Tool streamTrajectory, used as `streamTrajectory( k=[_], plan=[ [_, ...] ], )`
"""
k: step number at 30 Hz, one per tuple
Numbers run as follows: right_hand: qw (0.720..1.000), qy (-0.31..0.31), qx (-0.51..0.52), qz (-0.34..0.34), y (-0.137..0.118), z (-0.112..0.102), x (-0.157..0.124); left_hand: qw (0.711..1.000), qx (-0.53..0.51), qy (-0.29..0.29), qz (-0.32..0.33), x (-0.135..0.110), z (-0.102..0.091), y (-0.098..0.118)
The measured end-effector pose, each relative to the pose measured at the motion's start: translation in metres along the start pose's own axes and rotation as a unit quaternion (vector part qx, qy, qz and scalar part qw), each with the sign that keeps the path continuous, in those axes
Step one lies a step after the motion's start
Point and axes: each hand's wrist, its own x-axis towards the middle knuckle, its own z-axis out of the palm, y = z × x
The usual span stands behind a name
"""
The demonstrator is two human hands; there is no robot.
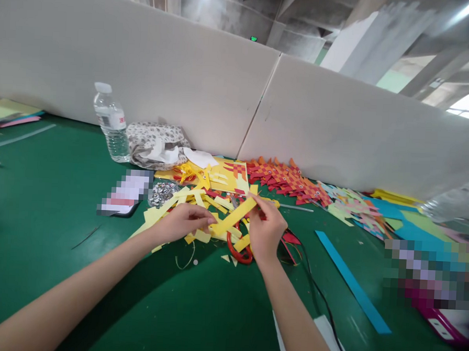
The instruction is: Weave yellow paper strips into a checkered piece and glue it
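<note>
Two bare forearms (83,283) stretch over a green tabletop (152,312). The right hand (266,229) pinches the upper end of a flat, bright yellow paper strip (235,219) between thumb and fingers. The left hand (184,221) is loosely curled, fingertips at the strip's lower end; whether they grip it, I cannot tell. The strip slants between both hands, above a loose pile of pale and bright yellow paper pieces (203,237). Red looped handles (242,258) show beside the right hand; a long, straight blue strip (350,281) lies farther right.
</note>
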Motion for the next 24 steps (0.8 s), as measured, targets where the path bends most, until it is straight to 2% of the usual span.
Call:
streamTrajectory(
  k=[2,4,6,8,11,13,15,17,21,24],
  plan=[
    [0.998,0.026,0.036,0.034,0.009,-0.001,0.001,0.997,0.065,0.032,0.007,0.001,-0.005,-0.01],
    [0.995,0.039,0.069,0.058,0.013,-0.002,-0.001,0.98,0.126,0.147,0.052,0.001,-0.01,-0.016],
    [0.991,0.044,0.103,0.078,0.01,-0.001,-0.005,0.959,0.13,0.231,0.096,-0.001,-0.013,-0.014],
    [0.983,0.027,0.144,0.108,0.001,0.0,-0.007,0.957,0.101,0.258,0.093,-0.004,-0.012,-0.007],
    [0.955,-0.086,0.215,0.184,-0.016,0.0,-0.01,0.973,0.026,0.208,0.097,-0.011,-0.004,0.006],
    [0.943,-0.143,0.237,0.186,-0.024,0.0,-0.011,0.985,-0.048,0.139,0.087,-0.015,0.002,0.01],
    [0.945,-0.165,0.238,0.149,-0.028,0.0,-0.012,0.99,-0.103,0.068,0.063,-0.016,0.009,0.008],
    [0.957,-0.176,0.214,0.089,-0.028,0.001,-0.014,0.988,-0.145,0.026,0.044,-0.016,0.014,0.003],
    [0.971,-0.193,0.141,-0.024,-0.026,0.005,-0.02,0.98,-0.197,-0.005,0.021,-0.016,0.02,-0.003],
    [0.971,-0.193,0.116,-0.079,-0.023,0.008,-0.025,0.972,-0.231,-0.026,0.0,-0.016,0.022,-0.001]
  ],
)
